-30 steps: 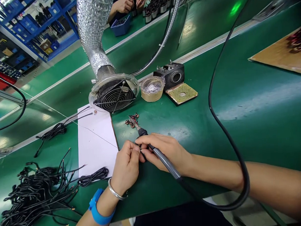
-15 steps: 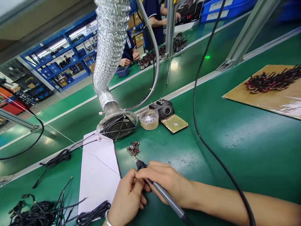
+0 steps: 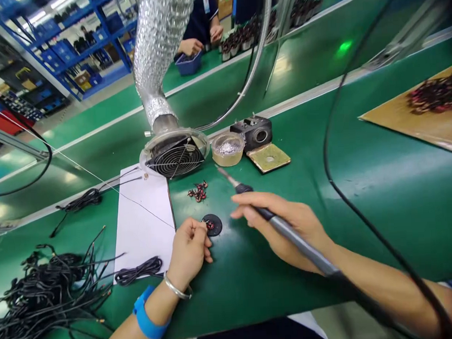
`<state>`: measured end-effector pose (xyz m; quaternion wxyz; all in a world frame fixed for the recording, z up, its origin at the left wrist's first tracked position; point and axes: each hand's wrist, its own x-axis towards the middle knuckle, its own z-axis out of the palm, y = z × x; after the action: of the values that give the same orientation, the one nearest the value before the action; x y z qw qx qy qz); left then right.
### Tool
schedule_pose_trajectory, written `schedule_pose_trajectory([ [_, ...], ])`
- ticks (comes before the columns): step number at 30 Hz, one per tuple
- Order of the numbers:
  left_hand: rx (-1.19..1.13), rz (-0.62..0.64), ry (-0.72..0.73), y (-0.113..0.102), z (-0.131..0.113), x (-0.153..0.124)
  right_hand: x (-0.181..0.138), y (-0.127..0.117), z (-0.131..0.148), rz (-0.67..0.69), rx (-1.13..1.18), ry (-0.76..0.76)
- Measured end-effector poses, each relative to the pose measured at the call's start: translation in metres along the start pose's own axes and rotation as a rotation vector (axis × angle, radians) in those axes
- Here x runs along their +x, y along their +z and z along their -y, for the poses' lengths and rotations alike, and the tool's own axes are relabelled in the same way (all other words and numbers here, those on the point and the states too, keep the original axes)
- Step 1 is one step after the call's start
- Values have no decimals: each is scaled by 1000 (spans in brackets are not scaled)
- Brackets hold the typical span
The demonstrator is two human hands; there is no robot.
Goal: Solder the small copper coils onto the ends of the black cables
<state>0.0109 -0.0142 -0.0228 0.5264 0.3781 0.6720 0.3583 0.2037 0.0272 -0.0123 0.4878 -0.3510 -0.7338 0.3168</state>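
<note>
Soldering iron (image 3: 287, 232) diagonal, tip (image 3: 228, 176) forward-left

This looks like an electronics workshop, judging by the green workbench (image 3: 304, 181) and fume extractor fan (image 3: 177, 159). Right of the fan sits a soldering-iron stand (image 3: 252, 131); beyond the fan are a co-worker's hand (image 3: 191, 46) and, farther left, blue storage shelving (image 3: 77, 58).

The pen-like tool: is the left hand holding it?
No, the right hand grips the pen-like tool, while the left hand has its fingertips at a round black piece.
</note>
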Motion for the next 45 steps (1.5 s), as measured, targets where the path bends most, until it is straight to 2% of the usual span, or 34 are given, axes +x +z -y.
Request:
schedule_pose_trajectory([
  [4,-9,-29,-18,4,2,-2,-15,-12,2,-46,-1,82],
  [9,55,-37,2,8,1,-5,-30,-7,-8,-101,107,209],
  [12,83,-38,2,8,1,-7,-30,-5,-7,-89,159,257],
  [30,117,-15,28,6,1,-7,-25,-5,2,-49,156,251],
  [38,126,-9,32,6,2,-7,-24,-3,4,-21,82,164],
  [45,124,-13,29,6,1,-6,-27,-5,3,-45,113,148],
])
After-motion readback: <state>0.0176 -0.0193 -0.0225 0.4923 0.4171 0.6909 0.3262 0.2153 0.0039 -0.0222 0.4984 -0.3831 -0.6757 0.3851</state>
